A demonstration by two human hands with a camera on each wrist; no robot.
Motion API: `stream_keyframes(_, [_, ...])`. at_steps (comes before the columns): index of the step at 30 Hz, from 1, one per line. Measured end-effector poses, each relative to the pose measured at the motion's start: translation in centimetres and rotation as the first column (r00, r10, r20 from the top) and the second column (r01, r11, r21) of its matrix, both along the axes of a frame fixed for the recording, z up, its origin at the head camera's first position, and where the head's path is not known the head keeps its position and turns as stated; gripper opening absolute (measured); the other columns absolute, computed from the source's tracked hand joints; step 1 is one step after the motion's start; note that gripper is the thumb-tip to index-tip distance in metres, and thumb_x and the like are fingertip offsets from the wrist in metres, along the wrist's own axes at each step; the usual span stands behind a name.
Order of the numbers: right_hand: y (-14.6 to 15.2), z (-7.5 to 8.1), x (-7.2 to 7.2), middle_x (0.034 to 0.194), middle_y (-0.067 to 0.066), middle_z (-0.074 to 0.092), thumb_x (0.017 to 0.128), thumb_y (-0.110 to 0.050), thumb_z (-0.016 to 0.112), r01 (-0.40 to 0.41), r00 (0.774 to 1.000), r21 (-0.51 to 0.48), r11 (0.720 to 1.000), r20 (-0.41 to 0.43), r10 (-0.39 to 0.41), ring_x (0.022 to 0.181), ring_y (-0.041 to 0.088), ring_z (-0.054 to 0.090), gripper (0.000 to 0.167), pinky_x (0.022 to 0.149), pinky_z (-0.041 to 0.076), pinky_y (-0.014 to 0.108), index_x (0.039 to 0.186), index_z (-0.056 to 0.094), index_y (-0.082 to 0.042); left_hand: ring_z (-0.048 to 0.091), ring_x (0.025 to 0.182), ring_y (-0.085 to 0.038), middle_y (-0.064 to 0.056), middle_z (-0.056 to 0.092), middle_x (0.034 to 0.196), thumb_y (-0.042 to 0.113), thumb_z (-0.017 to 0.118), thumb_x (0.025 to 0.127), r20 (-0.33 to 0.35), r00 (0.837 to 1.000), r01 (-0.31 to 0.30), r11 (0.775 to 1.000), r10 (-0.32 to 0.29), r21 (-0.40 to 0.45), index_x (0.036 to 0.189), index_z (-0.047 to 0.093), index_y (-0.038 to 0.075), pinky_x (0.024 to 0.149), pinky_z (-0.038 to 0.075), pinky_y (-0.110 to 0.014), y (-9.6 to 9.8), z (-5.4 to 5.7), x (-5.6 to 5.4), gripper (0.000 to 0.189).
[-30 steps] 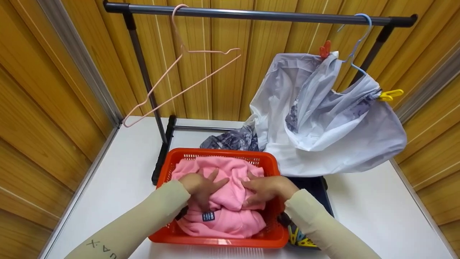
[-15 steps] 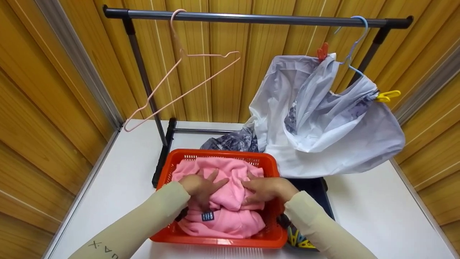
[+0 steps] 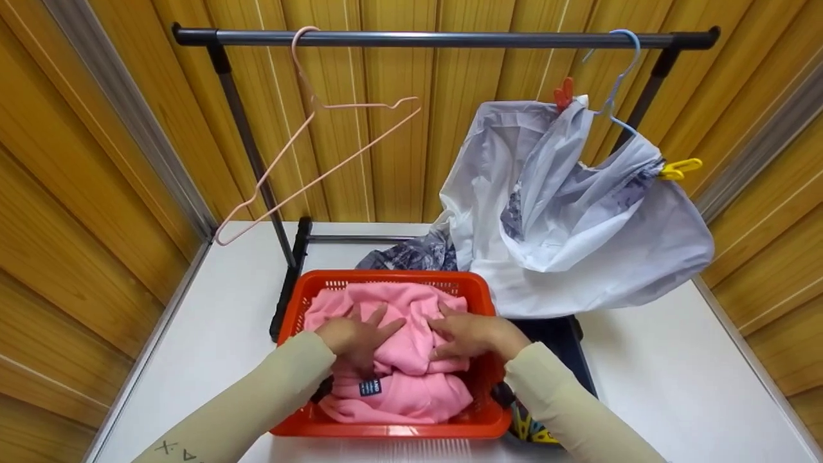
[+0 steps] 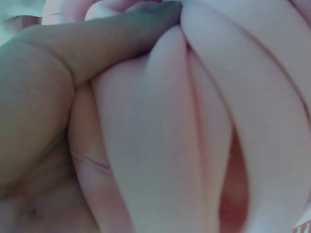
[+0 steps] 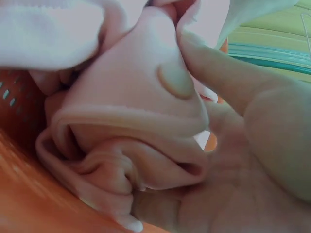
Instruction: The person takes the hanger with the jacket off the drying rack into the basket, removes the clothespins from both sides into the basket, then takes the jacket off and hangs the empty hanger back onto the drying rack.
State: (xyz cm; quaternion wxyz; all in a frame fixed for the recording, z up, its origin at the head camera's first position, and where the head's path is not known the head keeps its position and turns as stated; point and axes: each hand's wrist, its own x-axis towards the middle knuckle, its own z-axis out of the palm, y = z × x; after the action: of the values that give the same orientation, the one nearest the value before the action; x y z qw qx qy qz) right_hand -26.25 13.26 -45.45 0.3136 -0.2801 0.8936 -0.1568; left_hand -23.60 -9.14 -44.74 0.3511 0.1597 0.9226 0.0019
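A soft pink garment (image 3: 415, 395) with a dark label lies bunched inside a red plastic basket (image 3: 392, 430) in the head view. My left hand (image 3: 357, 337) grips its left side, fingers spread over the cloth. In the left wrist view, the thumb lies across thick folds of the garment (image 4: 160, 131); the other fingers are mostly hidden. On the opposite side, my right hand (image 3: 472, 333) holds the cloth. The right wrist view shows its folds (image 5: 121, 92) between thumb and fingers, close to the basket wall (image 5: 29, 179).
A pink hanger (image 3: 334, 170) hangs bare from a dark rack rail (image 3: 450, 40). At right, a blue hanger (image 3: 611, 109) carries a white-grey cloth item (image 3: 598, 276) with red (image 3: 563, 93) and yellow (image 3: 680, 169) clips. A dark tray (image 3: 559, 354) with several clips stands beside the basket.
The head view has tilted and shifted slightly, so the rack sits lower and further left in it. Both hands keep their places on the pink garment.
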Motion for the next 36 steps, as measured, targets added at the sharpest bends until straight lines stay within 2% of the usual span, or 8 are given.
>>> stream_keyframes(5, [0.3, -0.3, 1.1, 0.16, 0.021, 0.014, 0.089, -0.041, 0.065, 0.071, 0.995, -0.127, 0.989, -0.055, -0.079, 0.139, 0.038, 0.038, 0.069, 0.113, 0.034, 0.049, 0.149, 0.038, -0.019, 0.003, 0.146, -0.05, -0.002, 0.005, 0.165, 0.029, 0.072, 0.083, -0.016, 0.999, -0.039, 0.998, 0.04, 0.055, 0.153, 0.011, 0.044, 0.094, 0.033, -0.077, 0.0, 0.2, 0.4, 0.094])
stream_keyframes(8, [0.4, 0.0, 1.4, 0.161, 0.02, 0.01, 0.089, -0.037, 0.067, 0.108, 0.989, -0.219, 0.97, -0.074, -0.127, 0.138, 0.04, 0.038, 0.066, 0.111, 0.036, 0.051, 0.147, 0.042, -0.019, 0.007, 0.145, -0.052, -0.005, 0.008, 0.164, 0.035, 0.072, 0.083, -0.066, 0.998, -0.012, 0.998, 0.017, 0.069, 0.153, 0.012, 0.042, 0.092, 0.032, -0.078, -0.3, 0.5, 0.6, 0.092])
stream_keyframes(14, [0.8, 1.3, 2.0, 0.163, 0.013, 0.01, 0.09, -0.034, 0.066, 0.129, 0.981, -0.284, 0.95, -0.106, -0.164, 0.145, 0.039, 0.026, 0.061, 0.113, 0.031, 0.054, 0.146, 0.044, -0.021, 0.019, 0.144, -0.05, -0.008, 0.015, 0.163, 0.049, 0.068, 0.083, -0.135, 0.989, 0.077, 0.992, -0.063, 0.099, 0.154, 0.018, 0.036, 0.091, 0.042, -0.07, -1.0, 1.4, 1.1, 0.088])
stream_keyframes(18, [1.1, 2.2, 2.3, 0.162, 0.01, 0.015, 0.091, -0.036, 0.064, 0.152, 0.974, -0.286, 0.946, -0.117, -0.192, 0.147, 0.038, 0.02, 0.061, 0.113, 0.029, 0.056, 0.147, 0.042, -0.022, 0.022, 0.145, -0.043, -0.008, 0.022, 0.161, 0.047, 0.073, 0.08, -0.132, 0.988, 0.1, 0.982, -0.08, 0.158, 0.154, 0.022, 0.034, 0.104, 0.035, -0.066, -1.3, 2.5, 1.2, 0.091])
stream_keyframes(23, [1.5, 3.0, 2.6, 0.161, 0.011, 0.022, 0.092, -0.037, 0.062, 0.199, 0.954, -0.356, 0.913, -0.144, -0.264, 0.148, 0.039, 0.015, 0.061, 0.116, 0.021, 0.058, 0.146, 0.043, -0.017, 0.03, 0.145, -0.031, -0.008, 0.03, 0.158, 0.054, 0.068, 0.082, -0.142, 0.983, 0.143, 0.962, -0.112, 0.234, 0.153, 0.026, 0.027, 0.114, 0.031, -0.054, -1.1, 3.9, 0.6, 0.087])
stream_keyframes(27, [1.9, 3.3, 2.5, 0.158, 0.01, 0.03, 0.093, -0.033, 0.063, 0.218, 0.924, -0.463, 0.859, -0.185, -0.335, 0.145, 0.035, 0.026, 0.055, 0.116, 0.024, 0.056, 0.143, 0.048, -0.016, 0.04, 0.14, -0.028, -0.008, 0.039, 0.154, 0.057, 0.059, 0.088, -0.229, 0.968, 0.173, 0.935, -0.102, 0.31, 0.15, 0.035, 0.019, 0.112, 0.036, -0.047, -0.8, 4.5, 0.1, 0.076])
stream_keyframes(31, [2.4, 3.7, 2.5, 0.153, 0.011, 0.039, 0.092, -0.027, 0.065, 0.228, 0.88, -0.57, 0.79, -0.227, -0.417, 0.142, 0.034, 0.035, 0.048, 0.114, 0.029, 0.054, 0.137, 0.054, -0.016, 0.046, 0.135, -0.029, -0.008, 0.047, 0.148, 0.054, 0.052, 0.094, -0.346, 0.938, 0.176, 0.909, -0.037, 0.379, 0.145, 0.044, 0.017, 0.11, 0.038, -0.047, -0.7, 4.6, -0.1, 0.064])
stream_keyframes(36, [3.3, 4.4, 2.5, 0.144, 0.012, 0.051, 0.091, -0.019, 0.066, 0.214, 0.769, -0.702, 0.68, -0.308, -0.56, 0.137, 0.032, 0.044, 0.038, 0.114, 0.032, 0.05, 0.128, 0.062, -0.01, 0.054, 0.127, -0.028, -0.007, 0.058, 0.136, 0.049, 0.053, 0.095, -0.464, 0.884, 0.185, 0.875, 0.05, 0.447, 0.139, 0.051, 0.016, 0.107, 0.042, -0.047, -0.5, 4.5, -0.3, 0.055])
